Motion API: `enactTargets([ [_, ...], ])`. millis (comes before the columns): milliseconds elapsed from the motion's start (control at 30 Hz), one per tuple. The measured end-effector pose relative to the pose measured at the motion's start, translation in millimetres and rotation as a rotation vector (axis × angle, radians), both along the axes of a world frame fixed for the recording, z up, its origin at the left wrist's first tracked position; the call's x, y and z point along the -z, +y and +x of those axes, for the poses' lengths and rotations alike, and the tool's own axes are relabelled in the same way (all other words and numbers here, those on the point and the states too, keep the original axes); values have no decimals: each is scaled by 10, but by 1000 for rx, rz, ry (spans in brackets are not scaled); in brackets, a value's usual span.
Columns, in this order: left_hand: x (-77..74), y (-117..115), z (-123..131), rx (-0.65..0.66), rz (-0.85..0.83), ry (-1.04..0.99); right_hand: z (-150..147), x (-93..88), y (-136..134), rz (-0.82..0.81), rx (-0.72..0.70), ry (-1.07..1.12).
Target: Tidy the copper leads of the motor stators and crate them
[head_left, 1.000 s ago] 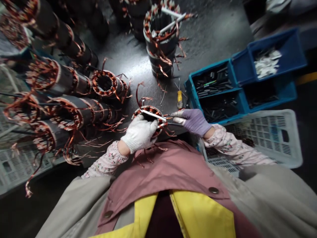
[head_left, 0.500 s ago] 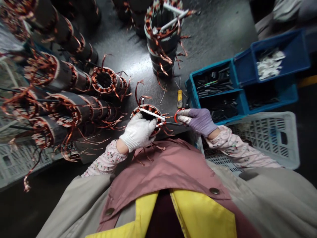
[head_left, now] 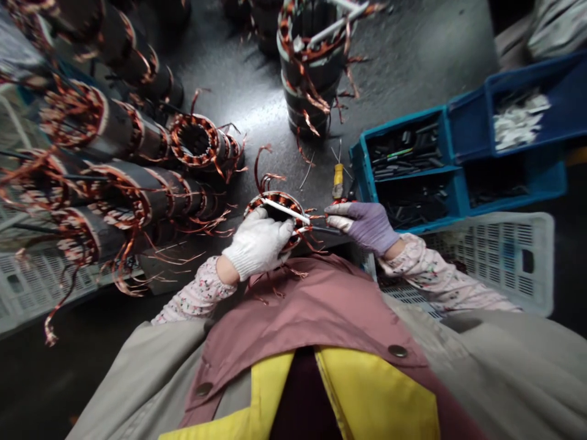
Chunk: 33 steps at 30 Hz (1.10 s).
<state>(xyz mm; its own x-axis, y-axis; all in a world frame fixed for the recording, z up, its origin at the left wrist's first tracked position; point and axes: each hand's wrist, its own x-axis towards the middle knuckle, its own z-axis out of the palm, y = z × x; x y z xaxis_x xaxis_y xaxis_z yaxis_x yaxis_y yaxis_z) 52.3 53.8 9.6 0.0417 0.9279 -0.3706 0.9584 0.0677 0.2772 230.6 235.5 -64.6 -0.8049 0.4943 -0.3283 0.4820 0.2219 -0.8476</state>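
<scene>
My left hand (head_left: pixel 260 243), in a white knitted glove, is wrapped round the near left rim of a motor stator (head_left: pixel 290 198) with copper windings, its thumb inside the bore. White sleeving (head_left: pixel 285 211) lies across the stator's top, and loose copper leads stick out around it. To the right, my right hand (head_left: pixel 367 225), in a purple glove with pale fingertips, is closed in a pinch at the end of a copper lead (head_left: pixel 316 217). A dark tube (head_left: pixel 326 230) runs from the stator to beneath this hand. Just beyond the fingers lies a yellow-handled tool (head_left: pixel 338 180), with something red partly hidden beside it.
Several wound stators (head_left: pixel 123 198) lie stacked on the left with trailing leads. A taller stator stack (head_left: pixel 305 91) stands beyond my hands. Blue bins (head_left: pixel 364 165) at the right hold black tubes and white pieces. A white plastic crate (head_left: pixel 543 263) sits at my right.
The view has shifted slightly, so the bins and the far stack appear further right. My right fingers now cover the red loop that showed at their tips. My left hand keeps its hold.
</scene>
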Motion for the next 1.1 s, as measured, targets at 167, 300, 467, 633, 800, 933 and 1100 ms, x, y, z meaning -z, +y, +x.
enactTargets([
  [167,14,-6,-7,23,1,-9,-15,7,-71,2,-42,85],
  [300,26,-5,-12,35,-31,5,-122,11,-106,52,-142,98],
  [467,34,-13,-5,27,-2,-3,-79,24,-62,124,-309,67],
  [633,43,-27,-25,21,2,-18,-29,-18,-43,208,-261,-65],
  [800,14,-81,-103,14,13,32,-440,-68,-324,168,-358,-129],
  [933,-27,-99,-155,6,0,123,-411,-81,-260,-3,-296,-79],
  [1100,-70,-75,-142,-29,-51,191,443,4,542,319,88,-581],
])
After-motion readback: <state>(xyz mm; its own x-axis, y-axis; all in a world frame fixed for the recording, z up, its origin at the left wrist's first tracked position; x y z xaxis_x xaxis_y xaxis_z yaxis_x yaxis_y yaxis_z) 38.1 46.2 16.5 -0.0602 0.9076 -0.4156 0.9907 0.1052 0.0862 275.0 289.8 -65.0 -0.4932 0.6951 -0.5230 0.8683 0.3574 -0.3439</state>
